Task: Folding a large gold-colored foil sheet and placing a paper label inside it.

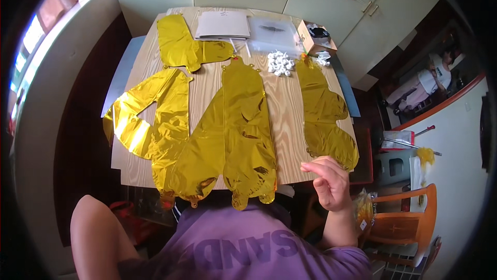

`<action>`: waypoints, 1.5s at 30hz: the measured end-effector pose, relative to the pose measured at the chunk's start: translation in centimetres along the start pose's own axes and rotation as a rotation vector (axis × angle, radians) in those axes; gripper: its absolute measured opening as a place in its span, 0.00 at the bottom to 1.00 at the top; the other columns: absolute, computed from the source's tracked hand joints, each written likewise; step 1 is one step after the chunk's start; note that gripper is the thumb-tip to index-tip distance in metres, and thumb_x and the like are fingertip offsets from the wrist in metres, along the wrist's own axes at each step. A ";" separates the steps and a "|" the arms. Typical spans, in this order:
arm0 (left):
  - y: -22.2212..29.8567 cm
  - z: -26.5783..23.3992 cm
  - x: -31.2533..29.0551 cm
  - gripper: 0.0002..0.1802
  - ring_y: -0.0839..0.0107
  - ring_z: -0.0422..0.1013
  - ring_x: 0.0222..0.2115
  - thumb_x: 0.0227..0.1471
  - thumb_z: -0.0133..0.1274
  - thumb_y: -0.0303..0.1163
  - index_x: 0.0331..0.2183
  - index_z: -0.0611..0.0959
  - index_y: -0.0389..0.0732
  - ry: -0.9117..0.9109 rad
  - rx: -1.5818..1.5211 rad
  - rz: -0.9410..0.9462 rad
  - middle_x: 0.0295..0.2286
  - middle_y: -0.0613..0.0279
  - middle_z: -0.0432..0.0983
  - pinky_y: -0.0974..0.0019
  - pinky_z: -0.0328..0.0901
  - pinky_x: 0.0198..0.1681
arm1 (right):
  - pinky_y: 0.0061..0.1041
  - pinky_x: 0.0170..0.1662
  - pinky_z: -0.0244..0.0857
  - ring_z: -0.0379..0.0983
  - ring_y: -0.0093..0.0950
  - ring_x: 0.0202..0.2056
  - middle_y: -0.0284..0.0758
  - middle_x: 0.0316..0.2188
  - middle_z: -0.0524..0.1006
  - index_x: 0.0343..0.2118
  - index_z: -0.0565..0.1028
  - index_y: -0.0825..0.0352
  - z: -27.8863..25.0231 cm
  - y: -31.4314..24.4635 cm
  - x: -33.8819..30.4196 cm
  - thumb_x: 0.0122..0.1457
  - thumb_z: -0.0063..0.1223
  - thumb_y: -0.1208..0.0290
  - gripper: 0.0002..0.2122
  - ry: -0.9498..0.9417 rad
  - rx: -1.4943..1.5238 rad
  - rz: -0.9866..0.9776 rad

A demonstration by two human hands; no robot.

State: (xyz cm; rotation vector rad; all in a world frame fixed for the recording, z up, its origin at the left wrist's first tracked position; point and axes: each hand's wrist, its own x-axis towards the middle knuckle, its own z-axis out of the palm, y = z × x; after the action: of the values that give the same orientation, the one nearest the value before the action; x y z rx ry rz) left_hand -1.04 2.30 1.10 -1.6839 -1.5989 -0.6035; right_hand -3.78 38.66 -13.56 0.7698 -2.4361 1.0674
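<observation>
My right hand (331, 180) hovers at the table's front right edge, fingers loosely bent and thumb apart from them, with nothing visible in it. It is nearest to the lower end of a flat gold foil balloon (323, 105) on the right. My left arm (94, 223) is bent at the lower left; its hand is out of sight. In front of me, a larger gold foil balloon (248, 109) lies flat, its lower tips over the front edge. Left of it lies another, loop-shaped foil balloon (173, 106). An angular foil balloon (176, 42) rests at the far left.
At the back of the wooden table (287, 124) lie a stack of pale sheets (222, 25), a clear plastic sheet (272, 37), a heap of small white pieces (280, 63) and a small box (315, 38) with dark contents. A wooden chair (401, 225) stands to the right.
</observation>
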 end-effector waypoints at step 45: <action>-1.2 8.7 -5.8 0.39 0.48 0.72 0.47 0.55 0.45 0.58 0.48 0.78 0.28 0.423 -1.154 -0.705 0.47 0.40 0.74 0.49 0.67 0.52 | 0.54 0.66 0.46 0.51 0.47 0.65 0.48 0.63 0.59 0.68 0.56 0.64 15.1 18.7 9.4 0.68 0.43 0.56 0.29 -0.441 -0.580 0.347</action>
State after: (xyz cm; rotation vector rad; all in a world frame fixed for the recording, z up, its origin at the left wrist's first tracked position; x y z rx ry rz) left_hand -4.12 5.18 -8.51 -1.4130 -1.5611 -2.4022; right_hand -24.29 34.72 -28.70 0.4221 -3.1081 0.2429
